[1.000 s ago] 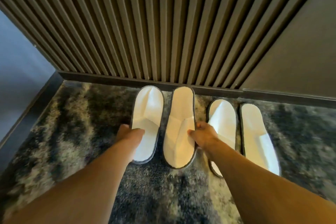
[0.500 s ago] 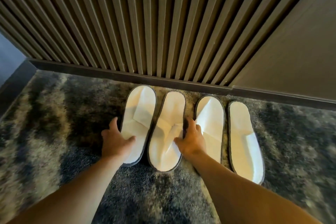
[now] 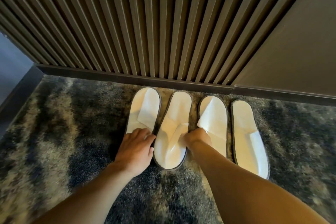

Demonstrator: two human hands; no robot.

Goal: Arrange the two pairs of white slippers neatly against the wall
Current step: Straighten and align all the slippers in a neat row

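Now four white slippers [image 3: 173, 129] lie side by side on the carpet [image 3: 54, 123] in the middle of the frame, toes near the slatted wall [image 3: 145, 23]. Left hand [image 3: 135, 148] rests flat, fingers spread, on the heel of the leftmost one. Right hand [image 3: 197, 136] pinches the second slipper's right edge, its fingers curled closed on it.

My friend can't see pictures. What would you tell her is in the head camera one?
Four white slippers lie side by side on a mottled carpet, toes near a dark slatted wall. The left hand rests on the leftmost slipper; the right hand touches the third slipper.
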